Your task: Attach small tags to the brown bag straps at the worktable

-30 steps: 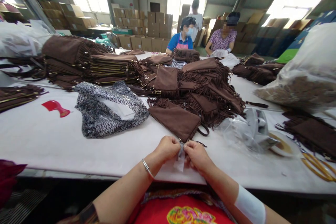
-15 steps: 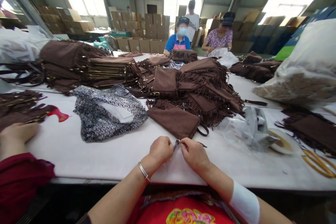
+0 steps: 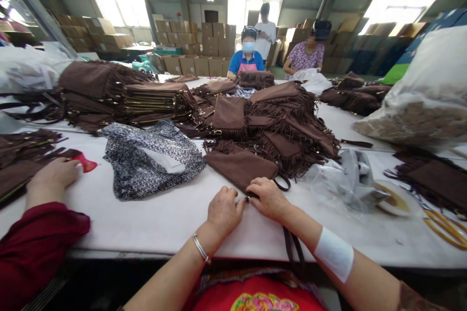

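Note:
My left hand [image 3: 223,208] and my right hand [image 3: 269,198] lie close together at the near corner of a flat brown suede pouch [image 3: 241,167] on the white table [image 3: 109,214]. Both have curled fingers pinching something small at the pouch's corner, by its zipper end. A brown strap [image 3: 294,250] runs from under my right wrist over the table's front edge. Behind the pouch lies a heap of fringed brown bags [image 3: 284,126].
A co-worker's hand [image 3: 51,180] in a dark red sleeve rests on brown bags at the left, beside a red object [image 3: 85,163]. A black-and-white patterned bag [image 3: 153,158] lies left of the pouch, crumpled plastic [image 3: 346,177] at the right. Stacked bags [image 3: 120,92] and two seated people are beyond.
My hands moved forward onto the pouch's corner and lowered to the table. The white slip seen between them earlier no longer shows. The co-worker's hand came in at the left.

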